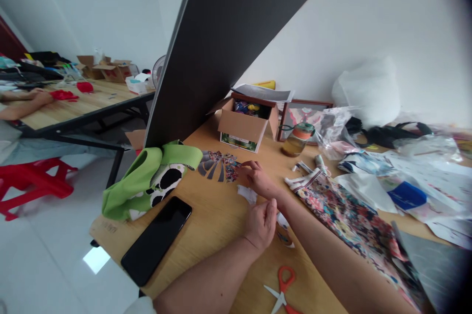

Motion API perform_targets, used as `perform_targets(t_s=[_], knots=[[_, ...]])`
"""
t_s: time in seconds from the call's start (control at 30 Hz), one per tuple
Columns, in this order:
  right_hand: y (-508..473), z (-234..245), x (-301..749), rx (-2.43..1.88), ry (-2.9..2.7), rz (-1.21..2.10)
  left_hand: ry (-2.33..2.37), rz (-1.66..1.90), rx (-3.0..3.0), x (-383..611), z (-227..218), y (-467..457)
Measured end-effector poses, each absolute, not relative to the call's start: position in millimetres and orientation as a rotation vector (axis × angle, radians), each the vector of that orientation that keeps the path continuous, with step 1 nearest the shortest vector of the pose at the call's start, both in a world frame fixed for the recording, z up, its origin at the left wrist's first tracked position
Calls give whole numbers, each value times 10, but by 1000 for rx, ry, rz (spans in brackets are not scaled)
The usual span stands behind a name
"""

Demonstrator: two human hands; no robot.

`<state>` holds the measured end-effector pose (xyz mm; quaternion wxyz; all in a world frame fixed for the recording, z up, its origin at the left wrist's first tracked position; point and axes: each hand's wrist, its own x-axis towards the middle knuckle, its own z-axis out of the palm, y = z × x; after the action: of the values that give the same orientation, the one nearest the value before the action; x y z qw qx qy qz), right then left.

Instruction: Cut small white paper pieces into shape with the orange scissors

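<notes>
Bright, cool indoor light, fairly even, source out of frame. Square glare patch on glossy floor point(96, 259), lower left; small highlights on crinkled clear plastic point(334, 127), right of center. Shadows soft, darker under the far table point(75, 108) at left. Wide-angle stretch toward edges, dark partition point(228, 43) slants. Black vignette down right side, heaviest in corners. Upper-left background soft, details smeared.
</notes>
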<state>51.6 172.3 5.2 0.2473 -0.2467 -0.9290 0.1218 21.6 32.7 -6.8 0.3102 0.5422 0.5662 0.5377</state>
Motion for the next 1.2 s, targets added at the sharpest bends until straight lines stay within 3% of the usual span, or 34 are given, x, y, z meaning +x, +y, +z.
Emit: perform_targets(t_s=[0.27, 0.5, 0.7, 1.2], knots=[[1469, 220, 1164, -881, -2298, 334, 1457, 1441, 1387, 211, -44, 317], [205, 123, 2253, -1164, -2122, 450, 1470, 1461, 1397, 186, -15, 309], [-724, 148, 2352, -1112, -2211, 530, 1425, 1625, 1219, 159, 34, 323], [-551, 421, 2109, -818, -2678, 567, 1403, 1945, 1217, -105, 177, 378]])
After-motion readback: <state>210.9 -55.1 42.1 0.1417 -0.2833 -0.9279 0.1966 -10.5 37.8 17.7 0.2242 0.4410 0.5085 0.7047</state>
